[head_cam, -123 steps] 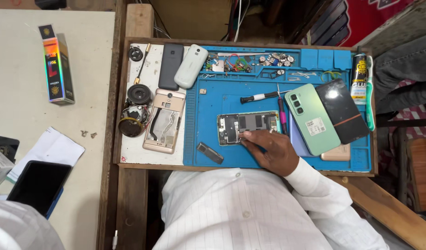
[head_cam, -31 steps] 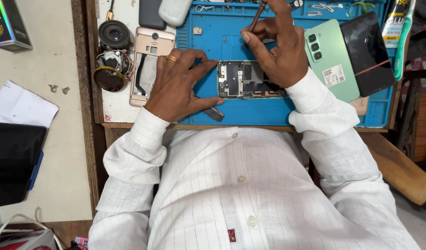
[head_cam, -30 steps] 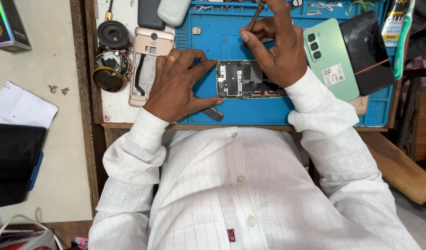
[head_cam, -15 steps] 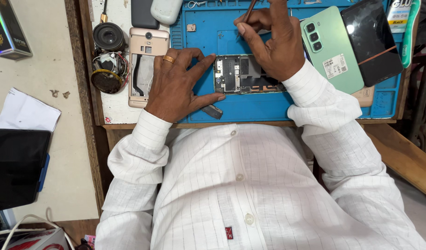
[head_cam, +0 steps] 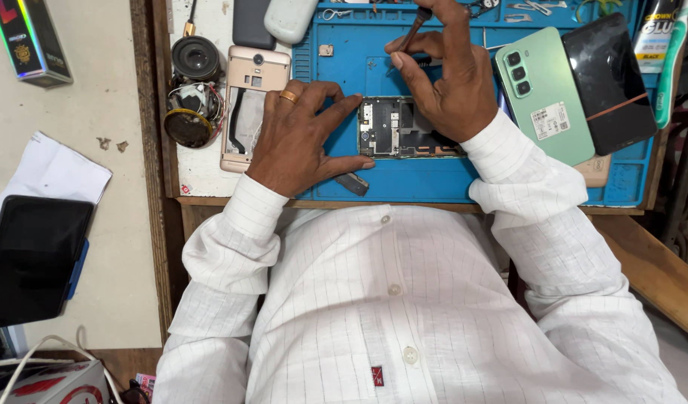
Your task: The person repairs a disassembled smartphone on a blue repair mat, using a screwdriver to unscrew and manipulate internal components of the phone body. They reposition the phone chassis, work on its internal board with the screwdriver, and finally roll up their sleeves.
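Observation:
An opened phone body with bare circuit boards (head_cam: 392, 127) lies on a blue repair mat (head_cam: 434, 176). My left hand (head_cam: 295, 138), a gold ring on one finger, rests flat beside the phone's left end, thumb and forefinger against it. Over the phone's right half, my right hand (head_cam: 445, 78) pinches a thin dark screwdriver (head_cam: 413, 26) that slants up and away from the phone. A small dark part (head_cam: 353, 183) sits on the mat under my left thumb.
A gold phone back frame (head_cam: 243, 90), round speaker parts (head_cam: 193, 82), a green phone (head_cam: 544, 93) and a black phone (head_cam: 609, 78) lie around the mat. On the left table are a boxed item (head_cam: 30, 41), paper (head_cam: 52, 172) and a dark tablet (head_cam: 34, 254).
About four seconds ago only my right hand worked on the phone body. My left hand has since come down beside it, and the view has shifted closer, with the tray sliding toward the top.

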A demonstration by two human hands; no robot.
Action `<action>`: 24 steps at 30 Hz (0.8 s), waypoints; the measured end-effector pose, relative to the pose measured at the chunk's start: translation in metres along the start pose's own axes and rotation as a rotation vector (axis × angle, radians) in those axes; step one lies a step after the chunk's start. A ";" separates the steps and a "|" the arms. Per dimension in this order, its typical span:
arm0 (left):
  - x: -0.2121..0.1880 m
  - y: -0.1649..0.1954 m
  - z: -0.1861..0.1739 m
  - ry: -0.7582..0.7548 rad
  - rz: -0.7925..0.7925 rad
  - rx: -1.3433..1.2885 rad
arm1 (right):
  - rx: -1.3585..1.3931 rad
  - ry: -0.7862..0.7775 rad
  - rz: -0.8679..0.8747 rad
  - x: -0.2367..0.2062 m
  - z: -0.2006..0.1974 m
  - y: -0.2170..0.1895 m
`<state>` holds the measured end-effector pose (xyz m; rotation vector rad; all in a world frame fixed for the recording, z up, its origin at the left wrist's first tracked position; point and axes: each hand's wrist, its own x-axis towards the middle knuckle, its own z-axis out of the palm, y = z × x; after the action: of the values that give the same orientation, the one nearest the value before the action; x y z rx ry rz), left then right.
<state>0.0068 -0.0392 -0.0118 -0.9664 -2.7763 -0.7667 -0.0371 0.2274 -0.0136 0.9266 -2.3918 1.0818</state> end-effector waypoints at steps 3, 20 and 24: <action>0.000 0.000 0.000 -0.003 -0.004 -0.001 | 0.026 0.009 0.000 0.001 0.002 -0.002; 0.002 0.001 -0.001 0.070 -0.007 -0.080 | 0.146 0.014 0.070 0.003 0.001 -0.002; 0.003 0.001 -0.005 0.177 -0.068 -0.265 | 0.464 -0.008 0.172 0.005 -0.009 -0.005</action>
<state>0.0044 -0.0393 -0.0058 -0.7990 -2.6105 -1.1923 -0.0367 0.2300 -0.0021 0.8714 -2.3001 1.7498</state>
